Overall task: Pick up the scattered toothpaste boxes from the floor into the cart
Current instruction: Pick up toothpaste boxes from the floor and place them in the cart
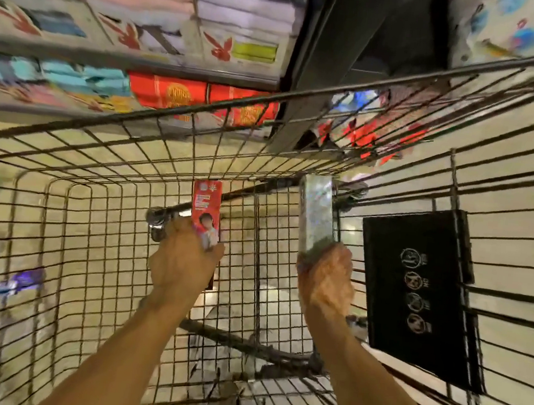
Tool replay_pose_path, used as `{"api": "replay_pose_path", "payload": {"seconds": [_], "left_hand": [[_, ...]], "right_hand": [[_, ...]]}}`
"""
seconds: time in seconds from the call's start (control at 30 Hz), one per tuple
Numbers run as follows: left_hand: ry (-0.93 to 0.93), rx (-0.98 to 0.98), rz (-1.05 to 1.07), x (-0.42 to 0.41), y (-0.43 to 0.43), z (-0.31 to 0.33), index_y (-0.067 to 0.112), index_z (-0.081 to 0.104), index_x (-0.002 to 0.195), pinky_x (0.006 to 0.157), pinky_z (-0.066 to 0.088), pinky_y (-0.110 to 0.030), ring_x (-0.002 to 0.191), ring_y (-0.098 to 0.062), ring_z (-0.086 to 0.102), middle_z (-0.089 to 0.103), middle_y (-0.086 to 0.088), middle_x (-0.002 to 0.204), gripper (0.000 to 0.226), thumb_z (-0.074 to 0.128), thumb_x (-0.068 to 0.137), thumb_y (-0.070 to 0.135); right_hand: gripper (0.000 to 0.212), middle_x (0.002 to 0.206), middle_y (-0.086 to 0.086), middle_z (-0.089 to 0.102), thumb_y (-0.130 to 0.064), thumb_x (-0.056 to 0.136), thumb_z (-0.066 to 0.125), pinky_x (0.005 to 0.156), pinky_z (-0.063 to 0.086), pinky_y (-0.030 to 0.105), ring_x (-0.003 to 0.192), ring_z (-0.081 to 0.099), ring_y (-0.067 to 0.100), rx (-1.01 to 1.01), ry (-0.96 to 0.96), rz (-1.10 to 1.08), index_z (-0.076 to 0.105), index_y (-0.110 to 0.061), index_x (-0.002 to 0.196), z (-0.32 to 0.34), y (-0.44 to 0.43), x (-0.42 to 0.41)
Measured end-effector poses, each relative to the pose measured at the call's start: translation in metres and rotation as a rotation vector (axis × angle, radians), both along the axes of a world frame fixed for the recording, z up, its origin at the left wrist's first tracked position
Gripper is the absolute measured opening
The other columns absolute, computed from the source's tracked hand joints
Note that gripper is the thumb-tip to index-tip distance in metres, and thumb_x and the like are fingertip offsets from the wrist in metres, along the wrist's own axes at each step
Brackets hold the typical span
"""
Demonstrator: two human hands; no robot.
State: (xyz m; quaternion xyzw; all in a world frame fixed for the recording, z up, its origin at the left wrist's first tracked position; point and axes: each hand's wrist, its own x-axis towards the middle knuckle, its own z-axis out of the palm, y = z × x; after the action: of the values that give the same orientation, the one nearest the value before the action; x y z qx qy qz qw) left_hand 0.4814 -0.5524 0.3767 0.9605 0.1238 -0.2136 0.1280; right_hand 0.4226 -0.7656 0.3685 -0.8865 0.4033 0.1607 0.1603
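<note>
**Two boxes held over the basket: release not yet made**

You are reaching both forearms in over the near end of the wire cart (100, 204). Your left hand (184, 259) is gripping the lower end of a red toothpaste box (206, 210), fingers curled round it, the box standing nearly upright and pointing away from you. Your right hand (326, 281) is clamping the lower end of a silver, glittering toothpaste box (316, 214) in the same way. Both boxes are hanging inside the cart's outline, above its mesh floor and well apart from each other; neither is resting on the wire.

Judgement: you are carrying out the deposit step. To do it well, you should be lowering each box towards the mesh before letting go, and laying it flat on a long face, not dropping it end-on. The grid openings are looking smaller than the boxes, so slipping through is appearing unlikely.

On the right wall a black panel (414, 290) bearing round symbols is hanging; you should be keeping the silver box off it. At the far left something purple is showing, too blurred to identify.

Beyond the far rim, shop shelving is carrying red cartons (168, 93).
</note>
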Motion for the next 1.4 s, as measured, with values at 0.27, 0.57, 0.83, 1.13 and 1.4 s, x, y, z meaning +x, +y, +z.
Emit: {"api": "replay_pose_path", "payload": {"seconds": [0.27,0.57,0.83,1.13,1.4], "left_hand": [[-0.064,0.012,-0.033,-0.002,0.006,-0.02,0.01,0.038,0.118,0.055,0.039,-0.032,0.09,-0.029,0.062,0.055,-0.01,0.11,0.073,0.072,0.078,0.059],[-0.058,-0.021,0.04,-0.008,0.007,-0.014,0.01,0.037,0.116,0.061,0.05,-0.037,0.09,-0.03,0.064,0.055,-0.009,0.109,0.072,0.073,0.078,0.059],[-0.141,0.122,-0.168,-0.016,0.011,0.052,0.009,0.048,0.122,0.061,0.042,-0.036,0.094,-0.025,0.057,0.053,-0.011,0.111,0.057,0.05,0.095,0.059],[-0.215,0.26,-0.372,-0.037,0.03,0.296,0.017,0.051,0.123,0.088,0.05,-0.045,0.11,-0.027,0.056,0.059,-0.008,0.118,0.046,0.046,0.094,0.052],[-0.391,0.281,-0.198,-0.081,0.092,0.505,0.02,0.052,0.13,0.103,0.042,-0.048,0.12,-0.031,0.053,0.059,-0.009,0.128,0.053,0.046,0.09,0.054]], "right_hand": [[0.059,0.116,0.013,0.055,-0.035,0.09,0.076,0.078,0.058,0.036,0.098,0.056,0.024,-0.173,-0.044,0.024,0.039,-0.008,0.127,-0.026,0.018,-0.002],[0.044,0.12,0.012,0.055,-0.022,0.092,0.07,0.084,0.047,0.033,0.104,0.053,0.025,-0.159,-0.108,0.135,0.045,-0.019,0.129,-0.012,0.009,-0.007],[0.034,0.123,0.009,0.057,-0.026,0.101,0.052,0.095,0.051,0.043,0.112,0.055,0.027,-0.107,-0.115,0.412,0.048,-0.015,0.132,0.059,0.0,-0.021],[0.049,0.126,0.009,0.061,-0.052,0.095,0.055,0.097,0.048,0.045,0.119,0.056,0.032,-0.076,-0.098,0.682,0.054,-0.02,0.131,0.292,-0.004,-0.006],[0.056,0.124,0.008,0.065,-0.064,0.092,0.049,0.1,0.045,0.044,0.117,0.059,0.033,-0.197,-0.297,0.954,0.06,-0.026,0.132,0.497,0.046,-0.006]]}}
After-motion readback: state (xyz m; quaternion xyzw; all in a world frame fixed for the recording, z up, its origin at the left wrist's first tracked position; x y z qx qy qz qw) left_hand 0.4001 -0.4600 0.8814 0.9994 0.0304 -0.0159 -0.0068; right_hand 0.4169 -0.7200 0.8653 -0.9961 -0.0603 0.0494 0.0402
